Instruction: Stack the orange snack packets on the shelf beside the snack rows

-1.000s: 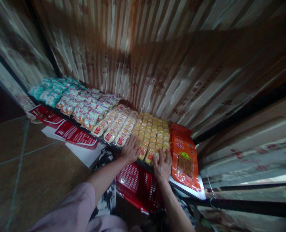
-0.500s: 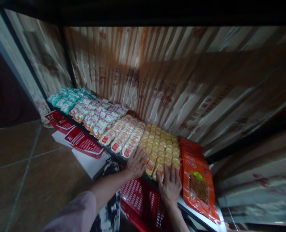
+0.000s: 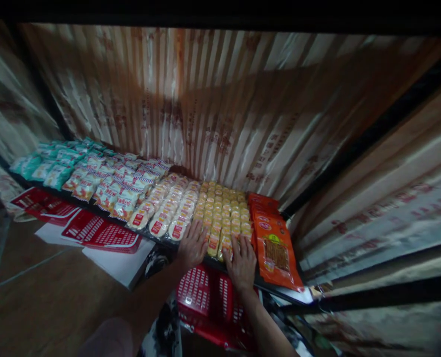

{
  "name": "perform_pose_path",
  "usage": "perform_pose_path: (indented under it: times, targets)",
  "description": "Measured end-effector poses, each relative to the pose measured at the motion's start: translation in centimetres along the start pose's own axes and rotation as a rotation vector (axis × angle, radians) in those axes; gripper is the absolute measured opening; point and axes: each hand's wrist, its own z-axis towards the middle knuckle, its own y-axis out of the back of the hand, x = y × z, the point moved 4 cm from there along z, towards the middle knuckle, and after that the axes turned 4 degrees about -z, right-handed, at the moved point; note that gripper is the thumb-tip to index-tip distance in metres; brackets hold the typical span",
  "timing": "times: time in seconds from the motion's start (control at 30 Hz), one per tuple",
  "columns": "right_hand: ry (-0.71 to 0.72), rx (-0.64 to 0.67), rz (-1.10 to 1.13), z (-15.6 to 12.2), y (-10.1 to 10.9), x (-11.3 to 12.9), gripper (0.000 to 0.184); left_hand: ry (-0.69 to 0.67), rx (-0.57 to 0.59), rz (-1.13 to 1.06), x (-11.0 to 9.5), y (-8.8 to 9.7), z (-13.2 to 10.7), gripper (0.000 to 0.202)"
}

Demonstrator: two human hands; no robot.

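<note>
On the shelf, rows of small yellow-wrapped snacks [image 3: 223, 210] stand between my two hands. My left hand [image 3: 192, 246] lies with fingers stretched out at the front of these rows, where they meet the clear-wrapped round white biscuits [image 3: 168, 203]. My right hand [image 3: 241, 260] rests on the front right of the yellow rows, fingers spread and pointing away from me. Just to its right lie orange bags [image 3: 274, 245] of brown stick-shaped snacks, stacked toward the back. Neither hand has anything enclosed in its fingers.
White-and-orange snack packets [image 3: 118, 186] and teal packets [image 3: 58, 161] fill the shelf's left. Red baskets [image 3: 101, 230] and another red basket [image 3: 205, 292] sit below the shelf edge. Behind hangs a pleated curtain [image 3: 220, 109]; a dark bar [image 3: 220, 29] crosses above.
My view has swung to the right, so the shelf appears further left. Both hands stay at the front of the yellow rows, with fingers still outstretched.
</note>
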Motion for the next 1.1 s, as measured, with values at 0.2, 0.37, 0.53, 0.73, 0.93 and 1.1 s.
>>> perform_pose_path:
  times: [0.2, 0.37, 0.53, 0.73, 0.93, 1.1]
  targets:
    - [0.006, 0.0, -0.028, -0.06, 0.18, 0.03, 0.053, -0.023, -0.018, 0.02, -0.21, -0.02, 0.0, 0.051]
    - [0.013, -0.019, -0.033, -0.1, 0.24, 0.03, 0.054, -0.025, -0.012, 0.032, -0.24, 0.13, -0.07, 0.052]
    - [0.008, -0.019, -0.034, -0.09, 0.25, 0.0, 0.053, -0.027, -0.011, 0.032, -0.24, 0.02, -0.06, 0.053]
    - [-0.003, 0.007, -0.048, -0.08, 0.21, -0.06, 0.055, 0.001, -0.004, 0.049, -0.15, -0.41, -0.07, 0.054]
    - [-0.015, 0.025, -0.052, -0.13, 0.21, 0.04, 0.055, 0.008, -0.005, 0.047, -0.15, -0.35, 0.04, 0.054]
    - [-0.027, 0.026, -0.055, -0.18, 0.14, 0.1, 0.056, 0.007, -0.013, 0.054, -0.18, -0.28, 0.03, 0.052]
